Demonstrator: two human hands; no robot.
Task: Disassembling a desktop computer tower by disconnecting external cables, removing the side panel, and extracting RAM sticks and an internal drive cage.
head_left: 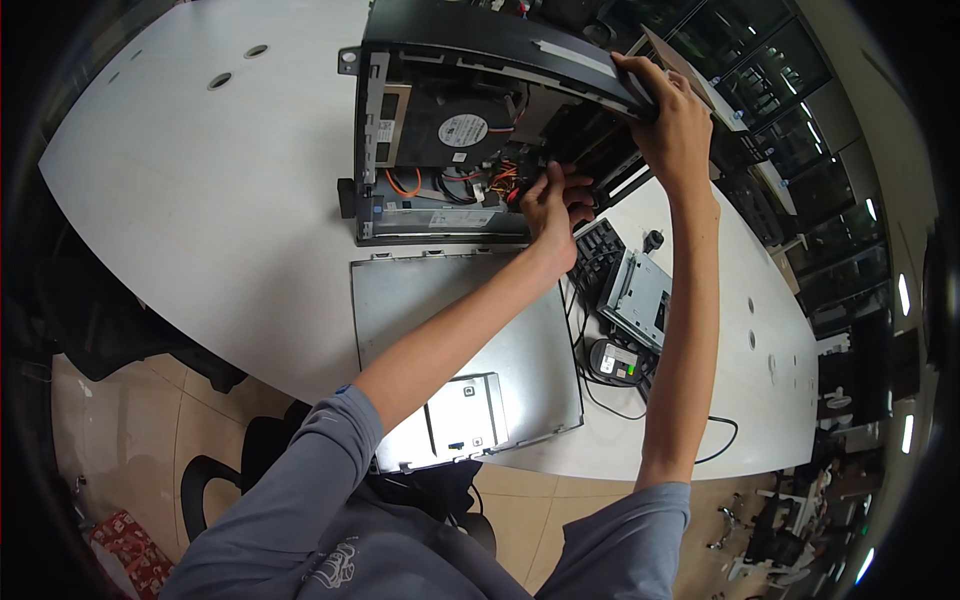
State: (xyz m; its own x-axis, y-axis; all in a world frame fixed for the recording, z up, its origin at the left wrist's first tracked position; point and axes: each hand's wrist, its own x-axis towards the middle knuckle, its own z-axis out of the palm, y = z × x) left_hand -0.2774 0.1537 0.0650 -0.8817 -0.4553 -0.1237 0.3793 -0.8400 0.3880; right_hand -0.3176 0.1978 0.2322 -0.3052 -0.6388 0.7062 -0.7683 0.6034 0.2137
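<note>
Black casing fills the right hand (682,125) of a worker in a grey short-sleeved shirt, its fingers gripping the upper edge of an uncovered computer case (480,25) near the two o'clock corner. At four o'clock, the left hand (553,208) reaches into the case with fingers bent, beside orange wires (507,180); from where we stand, one cannot tell whether it pinches anything. A round fan (463,128) with a white label sits near the case's centre. The case stands upright on a pale table (190,190), at twelve o'clock from the worker. Directly at its six o'clock lies a flat metal panel (470,325). Toward five o'clock are a black keyboard (596,250), a grey metal bracket (638,297) and a dark rounded device (613,361) showing a green spot, with black cable around it. Farther out, a dark chair (200,475) stands at seven o'clock above beige floor tiles (150,400).
</note>
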